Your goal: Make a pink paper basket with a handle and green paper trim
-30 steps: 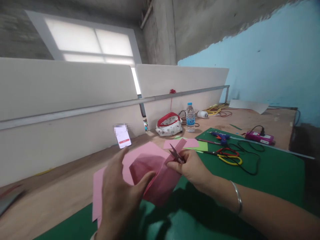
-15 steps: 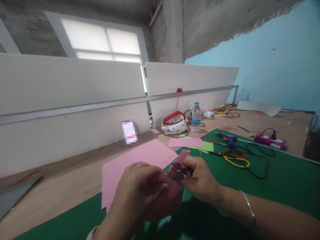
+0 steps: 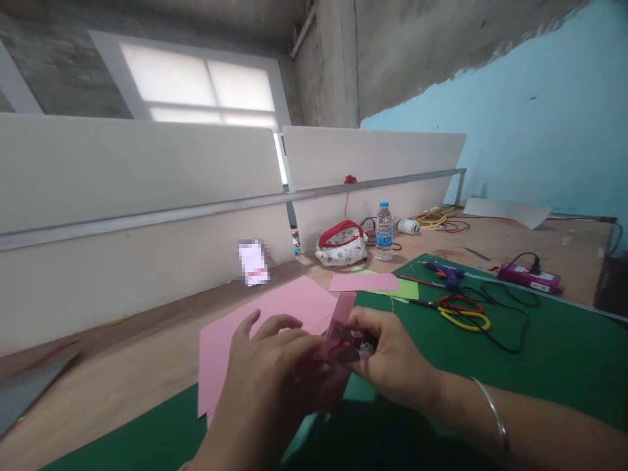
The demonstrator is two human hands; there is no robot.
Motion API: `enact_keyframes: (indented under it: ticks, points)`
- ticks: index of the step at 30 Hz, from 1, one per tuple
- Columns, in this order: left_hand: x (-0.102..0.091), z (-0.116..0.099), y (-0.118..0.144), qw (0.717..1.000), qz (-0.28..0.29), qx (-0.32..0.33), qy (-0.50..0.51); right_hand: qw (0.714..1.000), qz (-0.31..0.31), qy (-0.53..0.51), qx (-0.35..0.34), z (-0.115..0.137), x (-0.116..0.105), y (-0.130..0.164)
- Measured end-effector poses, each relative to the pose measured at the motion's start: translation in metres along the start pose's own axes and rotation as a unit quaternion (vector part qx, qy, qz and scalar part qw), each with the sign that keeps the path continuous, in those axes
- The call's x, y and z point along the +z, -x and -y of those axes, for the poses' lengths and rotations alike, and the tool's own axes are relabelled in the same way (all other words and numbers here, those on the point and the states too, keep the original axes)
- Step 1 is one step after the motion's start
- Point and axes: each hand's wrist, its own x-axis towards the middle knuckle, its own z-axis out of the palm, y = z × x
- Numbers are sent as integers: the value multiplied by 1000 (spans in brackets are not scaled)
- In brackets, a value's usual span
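In the head view, my left hand (image 3: 275, 360) is closed on a folded piece of pink paper (image 3: 341, 314), whose narrow end stands up between my two hands. Its upper fingers are partly lifted. My right hand (image 3: 392, 347) is closed around a small dark, shiny metal tool (image 3: 347, 350) that meets the paper. The tool's kind is hard to make out, since my fingers cover most of it. Larger pink sheets (image 3: 220, 347) lie flat just behind my left hand.
A green cutting mat (image 3: 554, 379) covers the near table. Right of my hands are yellow-and-red-handled scissors (image 3: 466, 317), a blue glue gun (image 3: 444, 269) and a purple power strip (image 3: 530, 278). A water bottle (image 3: 384, 232) and a white-and-red pouch (image 3: 342, 245) stand behind, near pink and green paper strips (image 3: 366, 282).
The folded pink paper has turned more upright and shifted slightly left. My left hand's upper fingers have lifted and spread. The metal tool stays in my right hand at the paper.
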Motion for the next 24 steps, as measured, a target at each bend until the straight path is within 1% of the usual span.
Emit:
enact_keyframes:
  ticks: [3, 5, 7, 8, 10, 12, 16, 18, 20, 24]
  points:
    - [1, -1, 1, 999, -34, 21, -10, 1000, 8, -21, 4, 2, 0, 1]
    - [-2, -4, 1, 999, -40, 13, 9, 1000, 17, -23, 4, 4, -3, -1]
    - [-8, -7, 0, 998, -17, -27, 56, 999, 37, -9, 11, 6, -10, -5]
    - [-11, -7, 0, 994, 3, -60, 86, 998, 57, -1, 24, 7, -14, -7]
    - [-19, -7, 0, 979, 48, -130, 152, 993, 101, 14, 60, 7, -24, -13]
    - [-26, -4, -1, 959, 81, -180, 203, 985, 146, 35, 89, 7, -32, -18]
    - [-37, 2, 0, 936, 111, -227, 244, 971, 214, 34, 103, 3, -35, -21]
    - [-39, 3, 0, 924, 121, -249, 265, 970, 215, 48, 103, 3, -32, -20]
    - [-39, 2, 0, 913, 128, -260, 288, 972, 204, 59, 99, 3, -29, -18]
    - [-36, 1, -1, 907, 136, -249, 312, 976, 198, 49, 76, 8, -26, -15]
